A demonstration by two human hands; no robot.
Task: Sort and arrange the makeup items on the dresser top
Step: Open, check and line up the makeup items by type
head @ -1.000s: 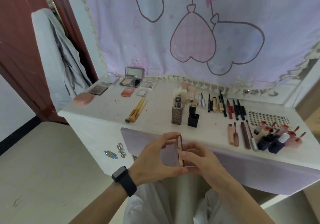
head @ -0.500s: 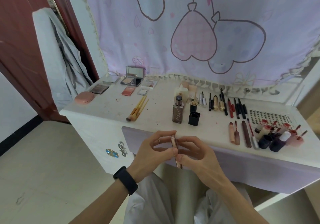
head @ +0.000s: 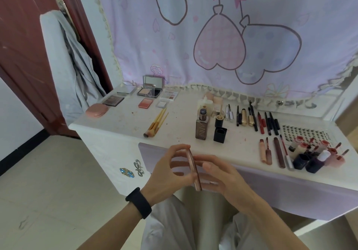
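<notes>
Makeup compact (head: 193, 169), thin, rose-gold, seen edge-on and upright, is held in the air just in front of the dresser's front edge, above the person's lap. Left hand (head: 170, 174) pinches its left face and rim between thumb and curled fingers; right hand (head: 222, 176) grips the other side, thumb on the rim, fingers behind. Black wristband (head: 139, 202) on the left wrist. Only readable writing: "UNNY" down the brown foundation bottle (head: 201, 127), standing mid dresser top (head: 174, 129) beside a black square cap (head: 220, 134). Print on the lash tray (head: 308, 133) edge is too small to read. Left group: brushes (head: 156, 123), pink round case (head: 96, 110), open mirror palette (head: 150, 89), blush pan (head: 145, 103), brown shadow palette (head: 113, 100). Right group: row of pencils (head: 269, 123), lip tubes (head: 265, 153) lying flat, cluster of small bottles (head: 317, 155) near the front right edge. Bare surface lies between brushes and bottle, and along the front edge before the hands. Pink curtain (head: 213, 36) hangs behind; door (head: 29, 56) with grey garment (head: 67, 65) at left.
</notes>
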